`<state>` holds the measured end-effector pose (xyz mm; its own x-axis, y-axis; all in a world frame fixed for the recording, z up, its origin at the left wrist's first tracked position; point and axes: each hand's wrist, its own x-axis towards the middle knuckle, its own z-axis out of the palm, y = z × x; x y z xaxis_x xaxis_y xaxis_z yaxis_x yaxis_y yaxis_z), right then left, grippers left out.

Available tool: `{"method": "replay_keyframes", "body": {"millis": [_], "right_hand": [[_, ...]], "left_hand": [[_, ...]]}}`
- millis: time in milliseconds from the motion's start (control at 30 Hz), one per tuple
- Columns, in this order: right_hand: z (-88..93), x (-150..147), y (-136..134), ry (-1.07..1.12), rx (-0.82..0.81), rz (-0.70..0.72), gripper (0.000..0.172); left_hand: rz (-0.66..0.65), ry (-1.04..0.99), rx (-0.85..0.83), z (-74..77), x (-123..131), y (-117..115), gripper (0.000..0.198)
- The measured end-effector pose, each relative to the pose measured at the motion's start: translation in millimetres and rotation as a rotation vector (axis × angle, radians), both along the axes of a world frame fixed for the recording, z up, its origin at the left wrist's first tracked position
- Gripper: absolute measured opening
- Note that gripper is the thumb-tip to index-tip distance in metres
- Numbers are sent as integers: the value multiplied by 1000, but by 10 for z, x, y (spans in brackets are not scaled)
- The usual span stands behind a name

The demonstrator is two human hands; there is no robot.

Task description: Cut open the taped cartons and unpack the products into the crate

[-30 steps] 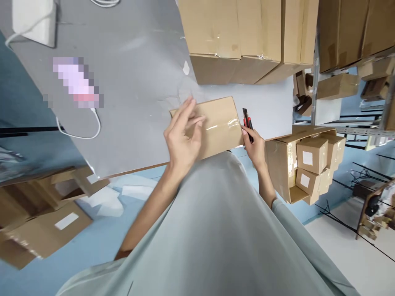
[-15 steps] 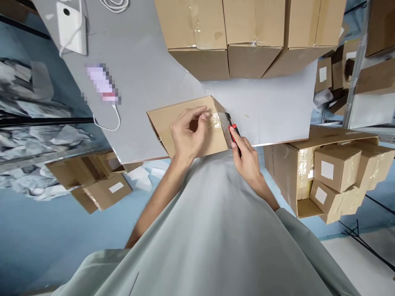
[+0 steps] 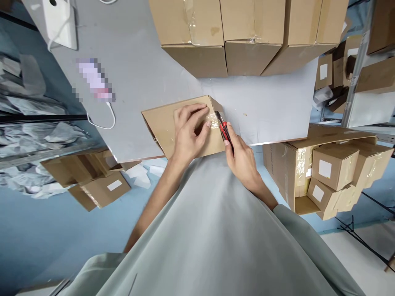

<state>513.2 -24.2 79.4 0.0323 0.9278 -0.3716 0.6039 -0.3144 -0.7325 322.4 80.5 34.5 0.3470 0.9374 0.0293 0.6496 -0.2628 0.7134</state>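
Note:
A brown cardboard box (image 3: 163,123) lies at the near edge of the grey table, with shiny clear tape (image 3: 212,120) near its right end. My left hand (image 3: 189,131) rests on top of the box, fingers bent and apart, holding nothing. A red and black utility knife (image 3: 224,128) is in my right hand (image 3: 240,158), its tip at the box's right edge beside the tape. My right fingers wrap round the knife's handle.
Three taped cartons (image 3: 253,24) stand in a row at the table's back. A pixelated device (image 3: 95,80) with a white cable and a white power bank (image 3: 60,22) lie at left. A large carton (image 3: 280,172) holding smaller boxes (image 3: 335,164) is at right, below table level.
My right hand has moved the knife left, from beyond the box's right side onto its edge. My left hand's fingers have lowered and spread slightly on the box. The view has shifted a little.

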Motion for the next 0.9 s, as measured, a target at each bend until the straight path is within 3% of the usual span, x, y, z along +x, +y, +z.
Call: {"method": "replay_keyframes", "body": {"millis": [167,333,467,733,900], "right_hand": [[92,-135,-34,-114,-12,-17,66],[230,-441,85,-335,-156,18,74],[229,-645,150,-321,-84,-66,79],[318,-641,-464,-526,-175,-48,81],[639,-543,-649,-493,-260,-19,68]], "left_hand": [[-11,-39,-15,-39,2,-13,51],[-31,-85,-24,-81,-8,-20,50],[-38,-119,-31,-106,11,-39,51],[-66,-152,-45,-135,101,-103,61],[-82,-148,-24,-124,111,-90,60]]}}
